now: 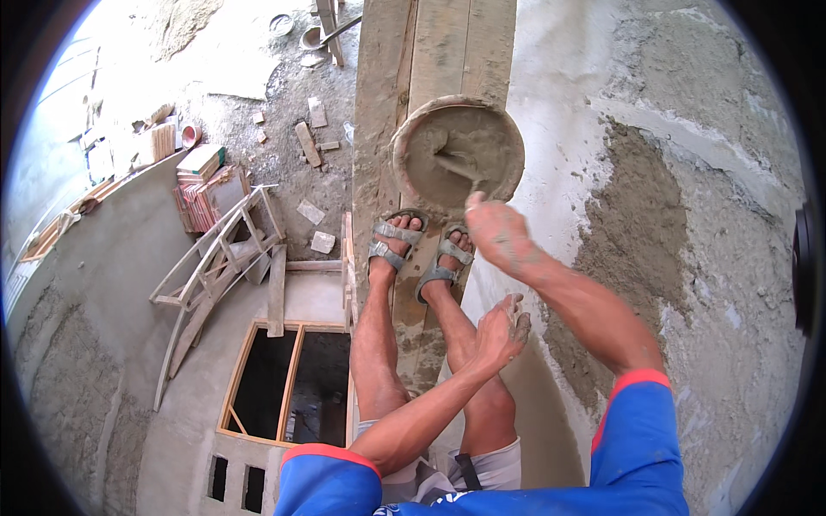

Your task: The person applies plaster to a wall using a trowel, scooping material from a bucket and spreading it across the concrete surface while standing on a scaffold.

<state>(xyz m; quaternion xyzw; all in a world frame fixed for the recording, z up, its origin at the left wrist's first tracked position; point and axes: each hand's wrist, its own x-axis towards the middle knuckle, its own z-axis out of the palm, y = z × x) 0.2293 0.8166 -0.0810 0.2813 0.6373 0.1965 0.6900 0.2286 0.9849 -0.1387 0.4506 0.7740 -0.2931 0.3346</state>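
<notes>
A round pan (398,172) of wet grey mortar (422,168) rests on the planks just beyond my feet. My right hand (502,234) reaches over its near right rim, closed on a mortar-coated trowel (458,163) that dips into the mix. The grip itself is partly hidden by the hand and slightly blurred. Closer to my body, my left hand (503,331) hovers above my right knee, fingers apart and smeared with mortar, holding nothing. To the right, a rough patch of fresh mortar (632,215) covers part of the wall (559,112).
I stand in sandals on a narrow plank walkway (439,43) raised above the floor. Down on the left lie a wooden frame (215,258), stacked tiles (206,198) and scattered brick pieces (307,142). A wood-framed opening (295,378) is set in the lower wall.
</notes>
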